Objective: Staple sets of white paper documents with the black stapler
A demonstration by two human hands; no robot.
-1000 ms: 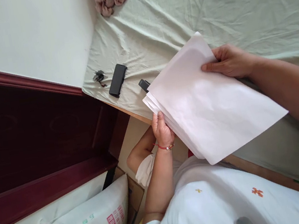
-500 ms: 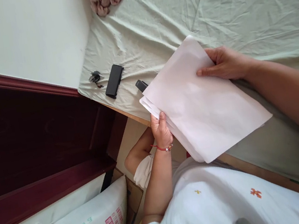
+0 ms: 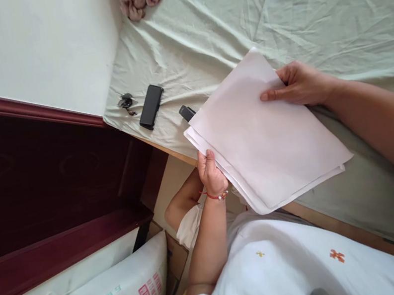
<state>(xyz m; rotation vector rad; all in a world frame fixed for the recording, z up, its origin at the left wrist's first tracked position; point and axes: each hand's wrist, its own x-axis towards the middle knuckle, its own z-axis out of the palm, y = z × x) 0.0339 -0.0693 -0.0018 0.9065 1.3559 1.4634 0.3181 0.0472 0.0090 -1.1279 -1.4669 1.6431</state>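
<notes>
Grips a loose stack of plain white paper sheets (image 3: 263,136) with both hands, just above the near edge of a wrinkled pale green bed sheet (image 3: 309,8). Clamps the left hand (image 3: 211,173), with a thin red cord bracelet (image 3: 214,195) at the wrist, on the stack's near left edge, fingers curled under and thumb on top. Pinches the far right edge with the right hand (image 3: 298,84), thumb flat across the top sheet, remaining fingers hidden beneath.

Judging from the fanned lower edges: keep both pinches light, so that single sheets can slide. Tip the stack onto one long edge and tap it on the bed to bring the corners flush. Hold the thumbs near the edges rather than across the middle, to avoid creasing. Steer clear of the small black block-shaped object (image 3: 187,113) half tucked under the stack's far left corner; cannot tell what it is. Mind also the slim black rectangular phone (image 3: 151,106) and the small dark bunch of keys (image 3: 126,101) just beyond.

Compared with a second ago: sits lower and flatter, with the right-hand corner drawn in toward the body. Shows more of the under-sheets along the bottom edge. Keeps the right hand in nearly the same place and the left hand slightly lower on the edge.
</notes>
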